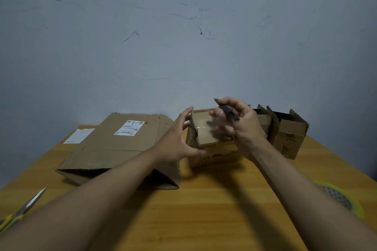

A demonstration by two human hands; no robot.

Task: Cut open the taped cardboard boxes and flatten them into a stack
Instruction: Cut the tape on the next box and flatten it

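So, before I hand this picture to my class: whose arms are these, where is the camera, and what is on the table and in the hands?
No machine here: a person is working with bare hands, and the single picture comes from a camera worn on their head, looking forward and down. The left hand grips the side of a small taped cardboard box standing on the wooden table. The right hand hovers over that box, pinching a dark, blurred tool, probably a cutter. To the left lies a larger box, partly flattened, with a shipping label. At the right stands an opened box, flaps up. Scissors lie at the near left edge, a roll of tape at the near right.
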